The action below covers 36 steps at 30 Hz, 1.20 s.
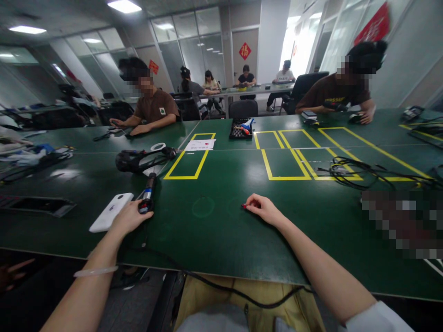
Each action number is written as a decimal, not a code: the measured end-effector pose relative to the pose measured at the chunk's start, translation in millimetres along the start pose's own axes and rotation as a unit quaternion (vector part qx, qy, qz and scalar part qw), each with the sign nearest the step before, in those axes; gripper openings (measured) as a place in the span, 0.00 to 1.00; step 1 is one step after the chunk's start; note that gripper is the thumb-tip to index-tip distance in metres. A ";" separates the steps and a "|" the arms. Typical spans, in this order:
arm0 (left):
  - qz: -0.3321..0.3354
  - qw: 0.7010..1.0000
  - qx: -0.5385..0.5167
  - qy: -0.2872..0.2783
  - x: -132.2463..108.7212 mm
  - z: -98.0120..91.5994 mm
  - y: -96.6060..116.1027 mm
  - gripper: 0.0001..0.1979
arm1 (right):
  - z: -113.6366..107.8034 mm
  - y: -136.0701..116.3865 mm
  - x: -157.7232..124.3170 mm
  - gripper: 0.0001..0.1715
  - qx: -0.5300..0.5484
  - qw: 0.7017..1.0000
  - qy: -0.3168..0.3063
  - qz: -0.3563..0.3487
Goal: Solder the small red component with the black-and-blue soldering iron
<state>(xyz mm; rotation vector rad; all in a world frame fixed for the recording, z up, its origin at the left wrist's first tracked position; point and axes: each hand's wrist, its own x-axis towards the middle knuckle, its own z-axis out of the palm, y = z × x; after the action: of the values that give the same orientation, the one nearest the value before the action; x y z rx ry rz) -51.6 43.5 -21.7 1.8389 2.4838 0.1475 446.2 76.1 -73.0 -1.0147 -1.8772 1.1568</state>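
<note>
My left hand [129, 217] is closed round the near end of a black cylinder with a blue band [149, 186], which looks like a flashlight body. Its near end shows a dark round rim with bits of red and blue inside. Beside that hand, a white phone-shaped slab [112, 212] lies on the table, partly covered by my wrist. Off to the right, my right hand [265, 210] pinches a small red piece [244, 206] between thumb and fingertips, just at the table surface. The piece is too small to name.
Beyond my left hand lies a black headset-like device [138, 161]. A black tray [241, 129] holds tools farther back, near a white paper [200, 145]. Yellow tape [289, 178] marks the green table. Black cables [360, 173] lie at right; people sit across.
</note>
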 end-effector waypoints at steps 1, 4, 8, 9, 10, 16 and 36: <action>0.005 1.000 0.008 -0.005 -2.6 2.6 7.8 0.37 | 0.1 0.0 0.0 0.09 0.001 1.000 -0.001 -0.001; 0.019 1.000 0.016 -0.014 -14.9 8.9 42.8 0.37 | 0.4 0.3 0.3 0.09 0.001 1.000 0.000 0.001; 0.059 0.998 0.005 -0.009 -37.5 14.6 110.0 0.35 | 0.5 1.6 0.7 0.09 0.006 1.000 -0.001 0.000; 0.075 0.997 0.003 -0.006 -42.9 16.1 128.1 0.34 | 0.5 1.8 0.7 0.08 0.009 1.000 0.000 -0.001; 0.093 0.996 0.000 -0.001 -48.0 17.8 145.9 0.34 | 0.5 1.9 0.7 0.08 0.011 1.000 0.002 -0.002; 0.209 0.978 -0.028 0.012 -69.7 30.1 236.0 0.38 | 0.5 0.8 0.3 0.07 0.005 1.000 0.024 -0.019; 0.304 0.950 -0.067 0.011 -91.9 46.1 308.7 0.40 | -3.7 -0.5 -0.2 0.05 -0.084 0.993 0.075 -0.043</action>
<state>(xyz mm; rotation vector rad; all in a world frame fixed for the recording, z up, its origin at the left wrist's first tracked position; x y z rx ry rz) 273.4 47.2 -36.8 2.4717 1.7757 0.3456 449.4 77.1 -71.2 -1.0695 -1.9018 0.8591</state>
